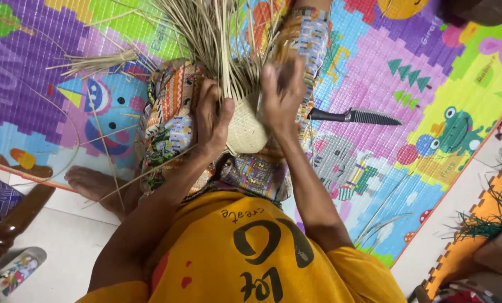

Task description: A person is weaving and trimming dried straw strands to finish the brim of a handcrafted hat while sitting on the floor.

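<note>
1. Basket (245,129): a half-woven pale piece held over the lap, between both hands, its loose strips (217,33) fanning away from the person.
2. Left hand (210,120) grasps the basket's left side, thumb pressed on the weave and fingers wrapped round the strips.
3. Right hand (282,92) grips the right edge, fingers curled over the strips at the rim.
4. A patterned skirt (169,120) covers the legs beneath; a bare foot (94,185) rests at the mat's edge.
5. A knife (355,116) with a black handle lies on the colourful mat (458,73), just right of the right hand.
6. Farther off, a bundle (97,62) of cut strips lies on the mat at the left.
</note>
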